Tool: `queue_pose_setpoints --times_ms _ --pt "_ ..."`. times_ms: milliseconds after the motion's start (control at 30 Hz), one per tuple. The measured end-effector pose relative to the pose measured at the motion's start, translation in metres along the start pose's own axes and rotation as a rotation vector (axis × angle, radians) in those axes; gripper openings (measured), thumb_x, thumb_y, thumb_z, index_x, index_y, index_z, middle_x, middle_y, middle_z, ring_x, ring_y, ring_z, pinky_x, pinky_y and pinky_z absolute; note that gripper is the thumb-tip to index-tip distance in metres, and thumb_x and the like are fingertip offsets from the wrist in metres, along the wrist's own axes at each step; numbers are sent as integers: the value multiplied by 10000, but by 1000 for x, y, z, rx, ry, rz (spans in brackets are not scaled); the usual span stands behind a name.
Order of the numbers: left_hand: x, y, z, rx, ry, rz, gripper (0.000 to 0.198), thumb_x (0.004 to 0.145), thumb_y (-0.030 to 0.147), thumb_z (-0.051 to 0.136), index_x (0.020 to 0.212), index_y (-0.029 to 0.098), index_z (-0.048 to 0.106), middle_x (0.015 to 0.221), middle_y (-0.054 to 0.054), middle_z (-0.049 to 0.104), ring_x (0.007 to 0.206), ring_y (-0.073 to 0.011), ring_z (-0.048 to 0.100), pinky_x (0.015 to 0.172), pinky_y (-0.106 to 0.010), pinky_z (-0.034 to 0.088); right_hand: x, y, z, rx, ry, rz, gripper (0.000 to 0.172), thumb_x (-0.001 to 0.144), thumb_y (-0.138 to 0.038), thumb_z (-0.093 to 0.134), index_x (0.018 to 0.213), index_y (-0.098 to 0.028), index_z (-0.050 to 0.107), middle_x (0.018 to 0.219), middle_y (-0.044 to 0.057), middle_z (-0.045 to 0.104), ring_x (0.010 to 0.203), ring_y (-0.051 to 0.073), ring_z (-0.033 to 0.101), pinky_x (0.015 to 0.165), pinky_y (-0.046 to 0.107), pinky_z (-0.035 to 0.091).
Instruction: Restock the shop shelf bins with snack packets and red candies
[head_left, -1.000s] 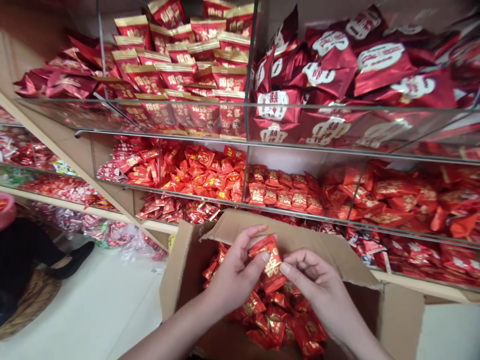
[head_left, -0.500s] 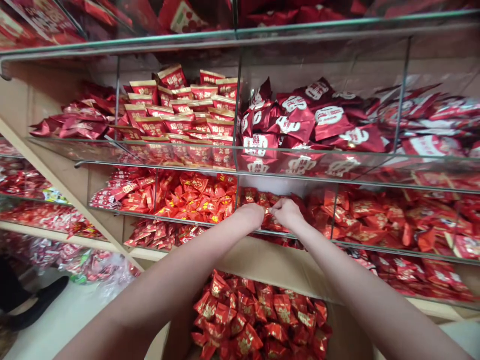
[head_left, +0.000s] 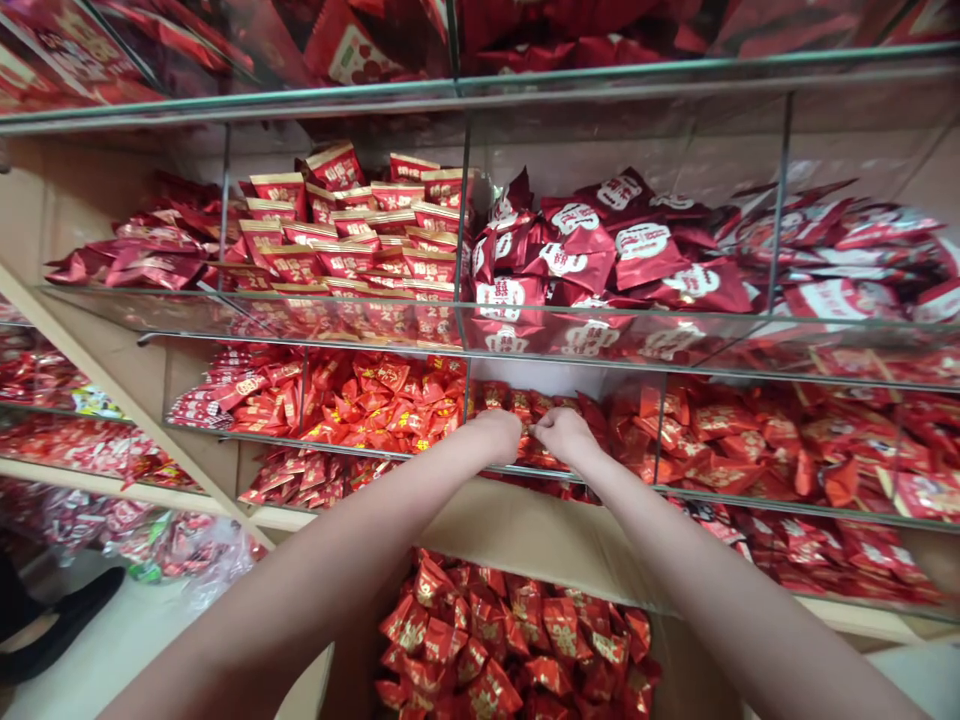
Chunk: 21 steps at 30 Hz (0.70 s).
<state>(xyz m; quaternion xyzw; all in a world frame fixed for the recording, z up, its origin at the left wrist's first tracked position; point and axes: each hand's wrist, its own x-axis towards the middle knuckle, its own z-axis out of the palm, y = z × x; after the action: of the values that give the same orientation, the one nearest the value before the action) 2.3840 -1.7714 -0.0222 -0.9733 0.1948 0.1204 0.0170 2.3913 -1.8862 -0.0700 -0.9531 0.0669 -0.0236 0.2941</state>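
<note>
Both of my hands reach into a middle shelf compartment that holds small red packets with gold print, probably wrapped sweets. My left hand is closed, knuckles up, its fingertips turned inward and mostly hidden. Just to its right, my right hand pinches with thumb and forefinger. The fingertips of the two hands almost meet over the packets, and what lies between them is too small to make out. Below my forearms stands an open cardboard box, filled with similar red and gold packets.
A clear front panel edges the compartment, and dividers flank it. Above hangs a glass shelf with gold-topped packets and dark red packets. Plastic-wrapped goods lie at lower left, near another person's black shoe.
The view has shifted slightly, so the shelves sit a little lower and further left. My hands stay close together in the same compartment, with only slight movement of the fingers.
</note>
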Motion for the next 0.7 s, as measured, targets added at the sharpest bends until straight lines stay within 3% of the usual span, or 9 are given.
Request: queue_pose_setpoints --times_ms 133,300,467,533,700 --pt "-4 -4 0 37 2 145 477 718 324 536 1187 253 482 1170 -64 566 1050 -233 529 871 -325 430 2 4 -1 -90 -24 -67 155 699 -225 511 709 -174 656 752 55 674 709 163 601 568 224 375" --pt "-1 -2 2 47 24 137 429 822 388 327 1137 187 536 1191 -109 539 1068 -259 507 881 -369 412 20 21 -10 -288 143 -236 259 750 -236 463 923 -167 643 910 86 666 858 198 586 735 266 398" --pt "24 -1 6 24 52 81 567 825 386 279 1350 174 237 1445 -50 159 1305 -287 129 1023 -481 210 36 30 -10 -465 139 -588 361 772 -246 477 1124 -223 555 1210 20 537 1080 221 447 914 330 309" --pt "34 -4 9 4 5 47 624 812 444 280 1370 189 169 1456 -18 82 1316 -284 59 1036 -501 155 36 30 -8 -503 118 -608 340 787 -255 457 1110 -248 563 1232 -7 518 1097 244 416 915 378 298" --pt "41 -10 14 -20 -10 9 699 790 526 260 1376 163 148 1454 -41 82 1312 -282 100 1043 -474 159 35 30 -3 -566 139 -584 310 780 -233 449 1057 -232 588 1216 16 531 1095 275 395 890 430 284"
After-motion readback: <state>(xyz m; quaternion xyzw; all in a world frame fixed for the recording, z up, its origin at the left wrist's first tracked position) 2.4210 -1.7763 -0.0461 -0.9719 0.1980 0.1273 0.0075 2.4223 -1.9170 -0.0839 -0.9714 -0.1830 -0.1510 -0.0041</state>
